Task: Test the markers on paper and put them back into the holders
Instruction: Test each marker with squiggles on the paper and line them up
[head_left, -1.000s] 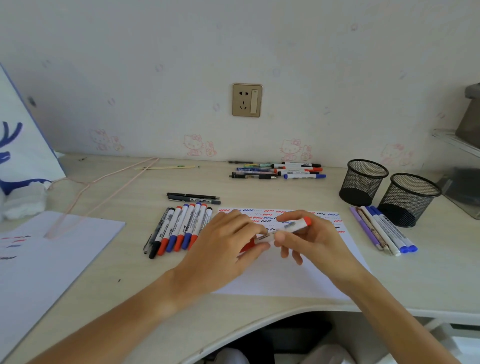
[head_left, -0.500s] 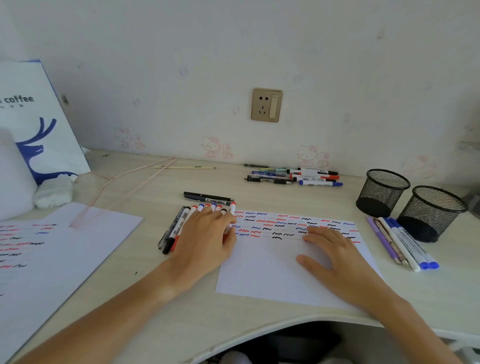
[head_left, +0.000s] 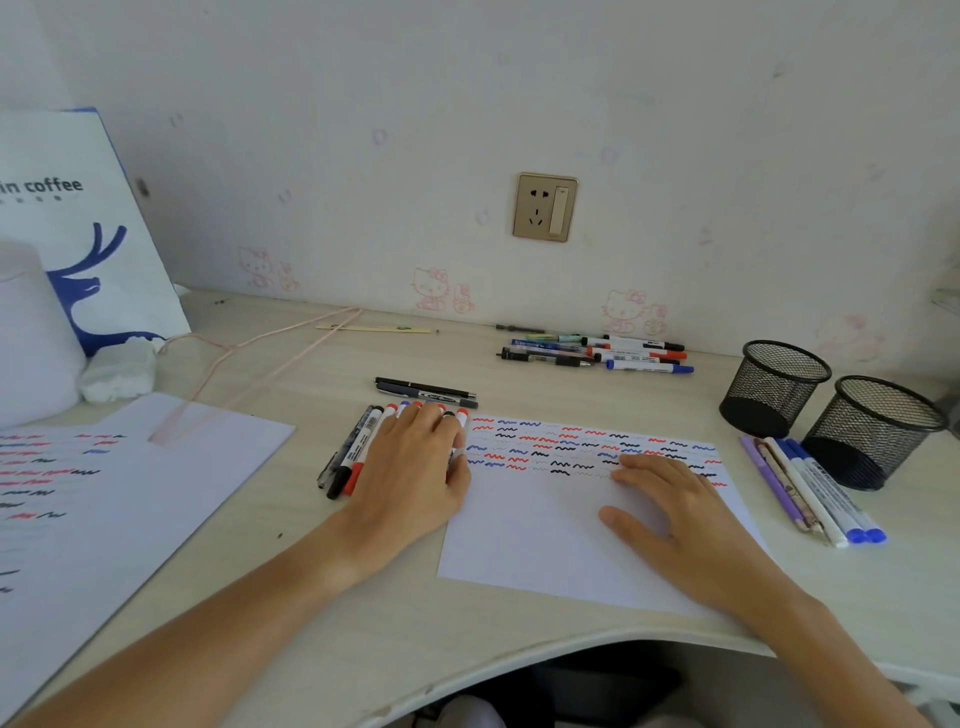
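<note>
Two black mesh holders (head_left: 775, 387) (head_left: 878, 431) stand at three o'clock. Two sheets of squiggled paper: one at centre (head_left: 545, 545), another at nine o'clock (head_left: 130, 493). Two dark pens (head_left: 426, 392) lie crosswise at twelve. Two hands rest flat, left (head_left: 410, 467) and right (head_left: 675, 514). The marker row beneath the left hand is partly covered; uncountable.

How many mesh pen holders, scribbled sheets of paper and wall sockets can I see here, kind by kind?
mesh pen holders: 2
scribbled sheets of paper: 2
wall socket: 1
Total: 5
</note>
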